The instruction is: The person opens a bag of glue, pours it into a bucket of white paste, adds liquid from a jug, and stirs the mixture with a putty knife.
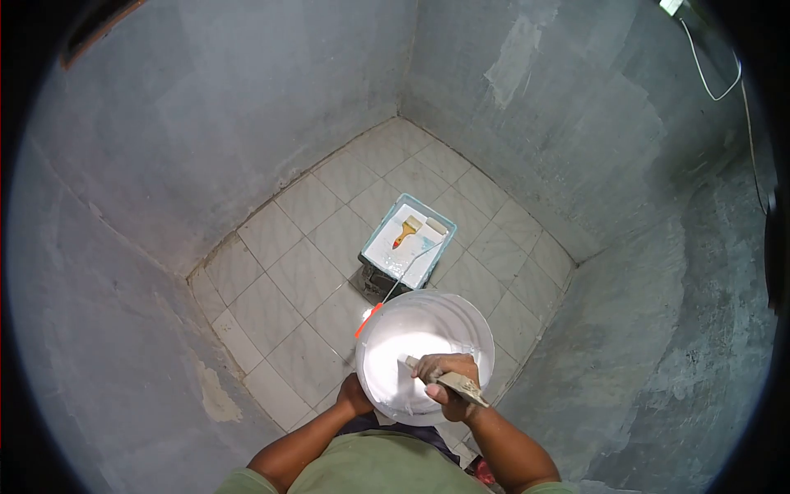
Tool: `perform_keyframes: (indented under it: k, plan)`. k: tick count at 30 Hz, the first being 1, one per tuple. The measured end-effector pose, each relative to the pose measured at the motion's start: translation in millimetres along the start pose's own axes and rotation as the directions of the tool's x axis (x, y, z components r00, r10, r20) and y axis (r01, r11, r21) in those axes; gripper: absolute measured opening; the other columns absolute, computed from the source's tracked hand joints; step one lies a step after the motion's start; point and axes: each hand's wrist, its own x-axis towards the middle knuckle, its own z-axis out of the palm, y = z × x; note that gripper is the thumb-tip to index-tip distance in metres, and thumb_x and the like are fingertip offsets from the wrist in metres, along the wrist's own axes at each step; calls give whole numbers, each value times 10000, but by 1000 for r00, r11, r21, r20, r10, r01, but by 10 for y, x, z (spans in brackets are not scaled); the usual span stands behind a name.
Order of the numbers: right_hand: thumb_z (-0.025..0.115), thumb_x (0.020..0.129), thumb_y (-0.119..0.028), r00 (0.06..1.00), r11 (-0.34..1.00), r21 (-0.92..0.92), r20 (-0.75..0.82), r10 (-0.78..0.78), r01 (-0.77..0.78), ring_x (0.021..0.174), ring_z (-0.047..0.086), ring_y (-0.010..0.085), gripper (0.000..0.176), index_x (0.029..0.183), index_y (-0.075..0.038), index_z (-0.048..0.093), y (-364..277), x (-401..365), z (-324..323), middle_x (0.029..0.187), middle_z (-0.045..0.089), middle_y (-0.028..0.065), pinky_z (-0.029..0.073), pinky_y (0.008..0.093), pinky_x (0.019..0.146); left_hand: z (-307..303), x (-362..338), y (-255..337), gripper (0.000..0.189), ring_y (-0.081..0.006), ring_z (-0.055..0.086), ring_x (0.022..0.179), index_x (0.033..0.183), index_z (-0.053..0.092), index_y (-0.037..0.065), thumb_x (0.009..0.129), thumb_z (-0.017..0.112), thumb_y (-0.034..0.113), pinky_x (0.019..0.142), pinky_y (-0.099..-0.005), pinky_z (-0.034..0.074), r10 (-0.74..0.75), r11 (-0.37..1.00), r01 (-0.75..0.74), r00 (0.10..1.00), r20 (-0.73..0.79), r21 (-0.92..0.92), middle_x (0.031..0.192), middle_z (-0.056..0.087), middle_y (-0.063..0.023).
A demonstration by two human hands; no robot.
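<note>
A white plastic bucket [485, 329] with white paint [395, 354] inside is held close in front of my body. My left hand [355, 397] grips the bucket's near left side, with some fingers hidden behind it. Over the bucket's right part, my right hand [448, 377] is closed around a flat, crusted stirring stick [466, 388]. One end of the stick points down toward the paint; the other sticks out past my wrist. Beyond the bucket is a paint tray [448, 222] with white paint. A paintbrush [406, 233] and a paint roller [436, 226] lie on it.
The tray rests on a dark support [377, 280] on the tiled floor [304, 272]. An orange roller handle [369, 321] sticks out beside the bucket's left rim. Grey, patchy walls [206, 107] enclose the space. A white cable [699, 74] hangs at upper right.
</note>
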Motion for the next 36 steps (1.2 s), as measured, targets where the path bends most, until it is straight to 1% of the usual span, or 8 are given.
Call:
perform_keyframes:
  k: [4, 6, 8, 11, 24, 28, 31, 36]
  plan:
    - [652, 859, -149, 953, 985, 171, -292, 81, -32, 684, 650, 272, 268, 676, -5, 521, 224, -44, -188, 664, 585, 137, 550, 391, 697, 251, -66, -58, 353, -322, 698, 979, 1114, 726, 173, 817, 678, 358, 838, -428, 563, 29, 993, -31, 999, -19, -118, 1080, 736, -118]
    - [655, 852, -149, 975, 994, 66, -203, 96, -84, 680, 650, 294, 248, 691, -14, 521, 231, -46, -62, 673, 596, 143, 550, 388, 692, 258, -47, 20, 319, -345, 699, 958, 1070, 728, 150, 834, 652, 350, 823, -443, 568, -72, 985, 49, 988, 139, 167, 1043, 736, -148]
    - [653, 847, -143, 983, 980, -89, 5, 182, -181, 706, 655, 306, 192, 747, -22, 542, 108, -57, -85, 716, 636, 164, 549, 406, 718, 167, -27, 64, 317, -355, 697, 956, 1061, 725, 138, 841, 639, 349, 822, -450, 568, -42, 996, 31, 990, 132, 83, 1039, 732, -160]
    - [624, 832, -94, 932, 911, 412, -331, 147, 2, 709, 614, 271, 114, 888, -18, 560, -40, -61, -153, 694, 589, 138, 533, 439, 770, 49, -31, 212, 316, -371, 692, 953, 1046, 723, 121, 848, 623, 346, 815, -463, 567, -69, 998, 70, 989, 128, -3, 1028, 727, -179]
    - [534, 785, -163, 823, 969, 247, -556, 117, 29, 620, 478, 208, 125, 776, -54, 474, 297, -211, -10, 648, 472, 93, 495, 421, 761, -73, 36, 170, 337, -358, 693, 979, 1084, 727, 142, 850, 628, 364, 831, -455, 565, -267, 959, 238, 943, 200, 156, 1042, 728, -168]
    - [538, 797, -158, 835, 941, 337, -530, 152, 43, 618, 467, 207, 117, 802, -68, 462, 255, -155, 44, 652, 460, 78, 476, 409, 760, -81, -9, 109, 350, -345, 695, 988, 1089, 726, 141, 845, 634, 376, 833, -445, 564, -127, 989, 118, 985, 114, 91, 1070, 727, -159]
    - [508, 823, -157, 801, 945, 318, -584, 134, 73, 639, 464, 204, 115, 786, -64, 451, 282, -100, -13, 648, 446, 71, 474, 406, 797, -402, 84, 428, 358, -339, 697, 992, 1098, 722, 143, 838, 636, 374, 834, -443, 566, -378, 922, 345, 897, 229, 174, 1074, 727, -157]
    - [529, 799, -138, 903, 983, 96, -389, 181, -156, 628, 477, 207, 136, 721, -45, 469, 185, -117, 190, 630, 476, 82, 484, 406, 809, -20, -57, 39, 354, -338, 698, 991, 1109, 724, 163, 840, 637, 377, 832, -445, 567, -148, 975, 115, 975, 165, 190, 1076, 729, -149]
